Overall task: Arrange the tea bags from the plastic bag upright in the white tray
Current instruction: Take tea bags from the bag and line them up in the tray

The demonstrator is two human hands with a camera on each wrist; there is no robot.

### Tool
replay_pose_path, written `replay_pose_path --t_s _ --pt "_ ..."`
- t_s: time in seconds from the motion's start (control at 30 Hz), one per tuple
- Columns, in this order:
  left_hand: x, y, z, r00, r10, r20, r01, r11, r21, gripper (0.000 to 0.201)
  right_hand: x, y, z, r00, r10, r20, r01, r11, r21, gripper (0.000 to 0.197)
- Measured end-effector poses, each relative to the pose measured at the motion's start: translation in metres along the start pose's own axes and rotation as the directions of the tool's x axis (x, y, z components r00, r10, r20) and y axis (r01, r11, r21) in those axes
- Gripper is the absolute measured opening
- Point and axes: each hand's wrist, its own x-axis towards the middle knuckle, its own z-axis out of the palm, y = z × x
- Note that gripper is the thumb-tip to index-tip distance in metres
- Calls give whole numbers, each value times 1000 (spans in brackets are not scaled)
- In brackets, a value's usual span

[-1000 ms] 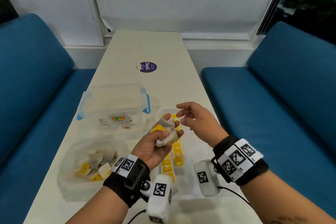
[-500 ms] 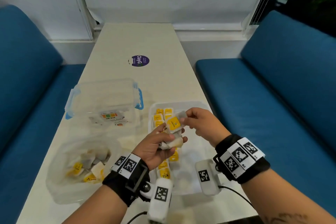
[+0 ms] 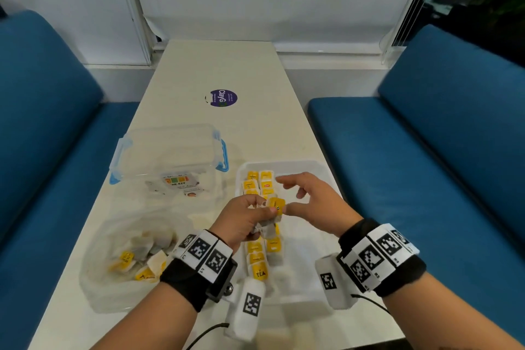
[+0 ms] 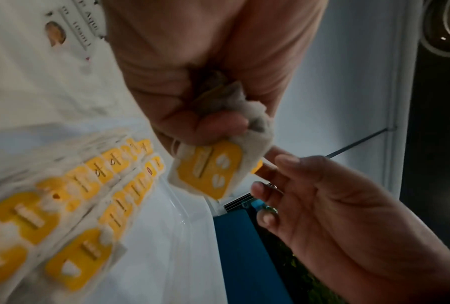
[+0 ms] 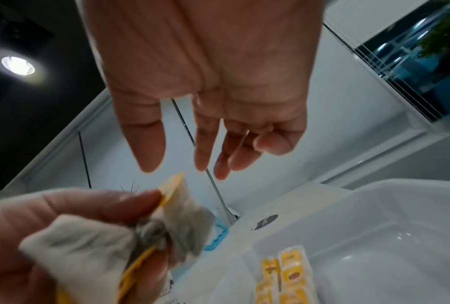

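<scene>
Head view shows white tea bags [image 3: 270, 217] with yellow tags bunched in my left hand [image 3: 241, 219]. My right hand [image 3: 315, 203] hovers beside them, fingers loosely spread, holding nothing.

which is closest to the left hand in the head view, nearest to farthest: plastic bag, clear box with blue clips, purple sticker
From the left hand:
1. plastic bag, just to its left, near table edge.
2. clear box, farther up the table, left of the tray.
3. purple sticker, mid-table, farthest.
</scene>
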Motion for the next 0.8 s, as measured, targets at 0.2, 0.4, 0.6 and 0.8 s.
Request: replay_pose_path --t_s 0.2,0.4,0.6,0.8 --pt "-5 5 -2 994 -101 33 100 995 11 19 6 -5 -3 994 -7 111 14 998 -57 16" --pt "-9 1 -12 992 -129 1 129 991 -44 13 -4 4 -2 995 73 -64 -81 989 -126 25" --pt "-6 -6 -30 984 -158 -82 140 971 -192 11 -19 28 23 961 270 56 -253 945 -208 13" --pt "-8 -8 -34 983 -163 -88 135 954 -266 12 -21 36 51 882 401 249 -329 900 -285 10"
